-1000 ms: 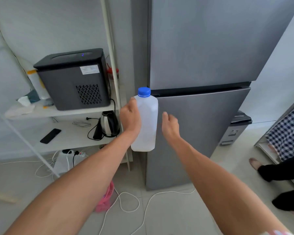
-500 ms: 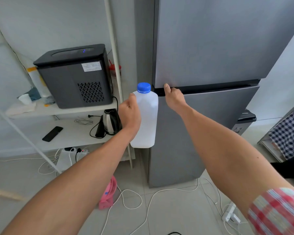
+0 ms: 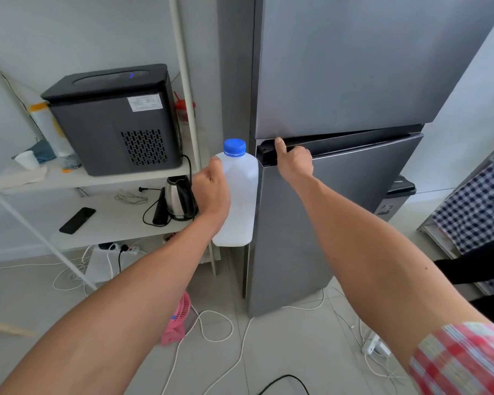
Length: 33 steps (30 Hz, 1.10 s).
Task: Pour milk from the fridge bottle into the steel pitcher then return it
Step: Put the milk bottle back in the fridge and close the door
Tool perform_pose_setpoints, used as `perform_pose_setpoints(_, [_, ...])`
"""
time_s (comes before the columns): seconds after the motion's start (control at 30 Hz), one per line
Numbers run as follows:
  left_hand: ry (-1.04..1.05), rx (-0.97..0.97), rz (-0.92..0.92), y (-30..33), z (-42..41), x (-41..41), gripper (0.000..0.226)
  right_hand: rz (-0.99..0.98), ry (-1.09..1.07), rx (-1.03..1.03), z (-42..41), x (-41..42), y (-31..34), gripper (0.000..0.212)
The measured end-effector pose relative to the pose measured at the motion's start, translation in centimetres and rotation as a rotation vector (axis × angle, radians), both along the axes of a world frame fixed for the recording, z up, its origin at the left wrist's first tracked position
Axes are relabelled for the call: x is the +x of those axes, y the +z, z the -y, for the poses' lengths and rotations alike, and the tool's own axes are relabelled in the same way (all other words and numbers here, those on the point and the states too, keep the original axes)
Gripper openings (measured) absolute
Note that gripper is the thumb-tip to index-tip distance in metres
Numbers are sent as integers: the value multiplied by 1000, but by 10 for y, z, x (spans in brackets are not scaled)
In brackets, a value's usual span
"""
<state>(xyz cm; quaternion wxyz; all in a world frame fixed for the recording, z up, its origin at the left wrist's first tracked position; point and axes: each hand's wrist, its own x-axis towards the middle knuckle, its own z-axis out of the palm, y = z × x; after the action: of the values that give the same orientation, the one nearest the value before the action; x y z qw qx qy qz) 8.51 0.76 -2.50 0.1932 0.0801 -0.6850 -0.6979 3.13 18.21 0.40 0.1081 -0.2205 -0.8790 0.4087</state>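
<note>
My left hand (image 3: 213,189) grips a white plastic milk bottle (image 3: 238,201) with a blue cap, held upright just left of the grey fridge (image 3: 340,81). My right hand (image 3: 293,162) holds the top edge of the lower fridge door (image 3: 340,212), fingers curled into the dark handle groove. That door stands slightly ajar, with a narrow gap showing at its left corner. The steel pitcher is not in view.
A white shelf unit (image 3: 120,215) on the left carries a black machine (image 3: 114,118), an electric kettle (image 3: 178,199) and a phone (image 3: 77,220). Cables, a power strip (image 3: 375,344) and a pink fan (image 3: 177,320) lie on the floor. Another person's dark sleeve (image 3: 479,266) is at the right.
My right hand rose from in front of the lower door to its top edge and took hold, and the door has come slightly ajar. The bottle stayed beside the fridge.
</note>
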Motion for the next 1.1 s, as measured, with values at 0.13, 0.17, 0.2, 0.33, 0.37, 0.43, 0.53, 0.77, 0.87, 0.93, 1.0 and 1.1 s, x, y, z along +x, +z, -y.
perform_pose_setpoints(0.13, [-23,-27,8,-5,4,10,55,44,-73,27,-4,24,4,67])
perform_pose_setpoints(0.17, [-30,-32,11,-6,4,12,55,58,-110,28,-6,33,5,65])
perform_pose_setpoints(0.2, [-38,-37,13,-9,4,13,56,71,-151,30,-8,42,8,63])
perform_pose_setpoints(0.33, [-79,-28,51,-20,-3,23,54,87,-285,59,-27,82,16,46])
perform_pose_setpoints(0.37, [-96,-24,65,-23,-6,25,54,87,-293,63,-32,94,18,47])
perform_pose_setpoints(0.43, [-147,-15,93,-30,-15,30,54,104,-297,55,-45,117,21,57])
perform_pose_setpoints(0.53, [-218,-14,116,-41,-32,38,50,141,-314,98,-68,150,22,63])
perform_pose_setpoints(0.77, [-308,17,203,-65,-76,54,41,243,-324,343,-114,220,36,38])
perform_pose_setpoints(0.87, [-318,48,275,-75,-97,59,52,290,-354,369,-127,237,37,54])
perform_pose_setpoints(0.93, [-312,132,336,-81,-111,60,60,344,-344,374,-133,243,33,48])
perform_pose_setpoints(1.0, [-307,226,400,-92,-126,59,61,373,-360,421,-138,248,26,39])
perform_pose_setpoints(1.1, [-293,296,467,-110,-147,59,38,350,-442,494,-143,254,18,41])
